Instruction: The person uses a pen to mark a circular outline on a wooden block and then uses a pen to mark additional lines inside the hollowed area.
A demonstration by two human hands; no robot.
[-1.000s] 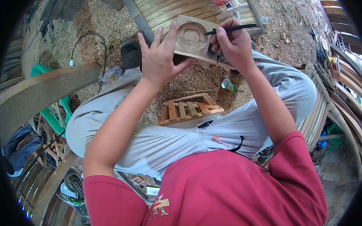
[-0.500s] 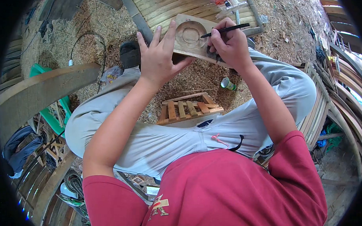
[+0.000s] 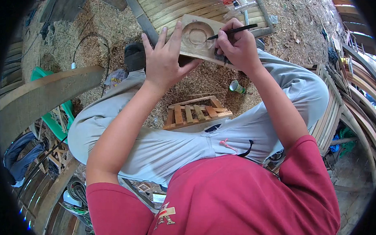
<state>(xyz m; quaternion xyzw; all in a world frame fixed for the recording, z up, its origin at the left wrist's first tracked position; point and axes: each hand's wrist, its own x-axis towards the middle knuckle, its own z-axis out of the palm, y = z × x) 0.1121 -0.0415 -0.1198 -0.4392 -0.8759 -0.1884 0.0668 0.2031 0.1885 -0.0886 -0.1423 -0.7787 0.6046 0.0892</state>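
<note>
A wooden board (image 3: 185, 46) with a round carved hollow (image 3: 191, 29) and a smaller ring inside it lies in front of me. My left hand (image 3: 164, 60) rests against its left edge, fingers spread and thumb along the near side. A slim black pen (image 3: 245, 28) is gripped in my right hand (image 3: 239, 49). Its tip meets the board near the right rim of the hollow. Something dark sits beneath my right fingers on the board's near right part; I cannot make out what it is.
Behind the board stands a slatted wooden bench (image 3: 167, 8). Between my legs are a small slatted wooden piece (image 3: 198, 114) and a green cup (image 3: 237, 87) on floor covered in shavings. A curved timber (image 3: 52, 90) and a green plastic chair (image 3: 60, 120) are at left.
My right hand and the pen have shifted very slightly, the tip staying near the hollow's right rim. The left hand and the board look almost unmoved.
</note>
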